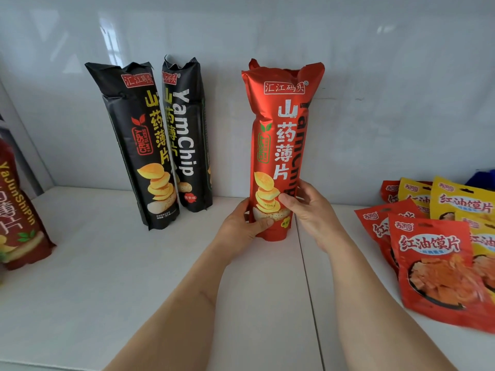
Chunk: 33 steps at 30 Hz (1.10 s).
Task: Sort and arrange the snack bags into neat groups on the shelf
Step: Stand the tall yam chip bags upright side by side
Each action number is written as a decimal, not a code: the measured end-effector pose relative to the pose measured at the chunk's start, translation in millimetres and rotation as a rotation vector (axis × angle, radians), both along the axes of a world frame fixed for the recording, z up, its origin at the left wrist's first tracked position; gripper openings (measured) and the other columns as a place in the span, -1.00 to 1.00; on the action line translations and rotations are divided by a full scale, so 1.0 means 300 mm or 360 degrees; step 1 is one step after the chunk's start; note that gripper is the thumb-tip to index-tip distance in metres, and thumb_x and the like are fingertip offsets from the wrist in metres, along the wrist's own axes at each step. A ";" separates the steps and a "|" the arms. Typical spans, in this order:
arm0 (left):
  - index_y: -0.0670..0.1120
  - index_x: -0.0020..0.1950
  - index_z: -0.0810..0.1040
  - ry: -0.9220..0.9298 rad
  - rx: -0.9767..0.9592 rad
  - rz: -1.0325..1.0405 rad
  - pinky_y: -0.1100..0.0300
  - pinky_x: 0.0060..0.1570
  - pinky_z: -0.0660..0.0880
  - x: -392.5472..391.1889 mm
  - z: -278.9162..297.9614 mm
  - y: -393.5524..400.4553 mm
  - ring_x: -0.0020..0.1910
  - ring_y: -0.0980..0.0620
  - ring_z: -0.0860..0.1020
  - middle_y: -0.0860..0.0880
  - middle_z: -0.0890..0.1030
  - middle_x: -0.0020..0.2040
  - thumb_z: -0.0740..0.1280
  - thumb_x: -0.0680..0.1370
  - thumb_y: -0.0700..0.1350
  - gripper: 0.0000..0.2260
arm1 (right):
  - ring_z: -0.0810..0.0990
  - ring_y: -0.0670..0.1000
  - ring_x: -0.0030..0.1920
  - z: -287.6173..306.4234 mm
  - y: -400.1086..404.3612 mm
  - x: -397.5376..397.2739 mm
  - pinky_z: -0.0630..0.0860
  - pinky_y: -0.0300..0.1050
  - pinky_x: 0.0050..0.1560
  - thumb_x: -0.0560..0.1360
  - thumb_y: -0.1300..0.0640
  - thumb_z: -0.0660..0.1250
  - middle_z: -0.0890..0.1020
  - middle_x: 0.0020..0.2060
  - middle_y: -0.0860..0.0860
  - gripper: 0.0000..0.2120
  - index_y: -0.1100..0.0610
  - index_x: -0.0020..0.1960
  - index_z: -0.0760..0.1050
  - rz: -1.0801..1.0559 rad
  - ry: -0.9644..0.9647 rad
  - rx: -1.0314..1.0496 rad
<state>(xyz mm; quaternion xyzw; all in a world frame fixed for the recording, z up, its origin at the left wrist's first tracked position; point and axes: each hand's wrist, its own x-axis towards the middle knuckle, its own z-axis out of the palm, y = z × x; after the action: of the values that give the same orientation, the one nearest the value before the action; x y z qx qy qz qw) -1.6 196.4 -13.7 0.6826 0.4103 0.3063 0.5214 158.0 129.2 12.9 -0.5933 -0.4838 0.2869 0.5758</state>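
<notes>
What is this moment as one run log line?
hands: left + right hold tall red foil yam-chip bag | upright | white shelf

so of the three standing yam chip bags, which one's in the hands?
The red yam chip bag, gripped near its base by both hands, left and right. The two black yam chip bags stand untouched to its left.

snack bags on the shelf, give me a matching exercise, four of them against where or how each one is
Things:
1. red yam chip bag
2. black yam chip bags
3. red and yellow flat packs
4. dark red bag

States:
A. piled overlapping at the right
B. cut off by the left edge
C. upright, held at its base by both hands
D. standing side by side near the back wall

Pairs: 1-C, 2-D, 3-A, 4-B
</notes>
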 end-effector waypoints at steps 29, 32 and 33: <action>-0.01 0.61 0.18 -0.0355 0.0520 0.0974 -0.02 0.50 0.27 -0.592 0.075 0.131 0.56 0.02 0.22 0.02 0.19 0.60 0.33 0.55 0.25 -0.28 | 0.47 -0.04 0.35 0.072 0.196 -0.516 0.38 -0.08 0.36 0.52 -0.21 0.32 0.43 0.43 0.01 -0.35 0.03 0.51 0.26 -0.0143 -0.0333 -0.0014; 0.06 0.64 0.09 -0.0386 0.0357 0.0682 0.16 0.35 0.31 -0.630 0.070 0.210 0.52 0.07 0.27 0.08 0.22 0.60 0.33 0.55 0.23 -0.25 | 0.39 -0.01 0.42 0.104 0.301 -0.548 0.32 -0.12 0.34 0.52 -0.24 0.30 0.36 0.48 0.00 -0.31 -0.01 0.55 0.19 -0.0192 -0.0190 0.0003; 0.08 0.63 0.09 -0.0391 0.0324 0.0591 0.17 0.34 0.31 -0.636 0.060 0.233 0.52 0.09 0.27 0.11 0.24 0.58 0.34 0.53 0.24 -0.24 | 0.37 0.00 0.44 0.119 0.336 -0.555 0.30 -0.13 0.32 0.53 -0.23 0.30 0.34 0.50 0.00 -0.30 -0.01 0.56 0.16 -0.0207 -0.0156 0.0025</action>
<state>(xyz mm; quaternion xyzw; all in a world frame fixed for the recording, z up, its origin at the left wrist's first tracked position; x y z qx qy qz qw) -192.3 266.2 4.4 0.6021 0.4293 0.5175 0.4305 -8.4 229.9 48.7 -0.6323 -0.4742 0.2155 0.5735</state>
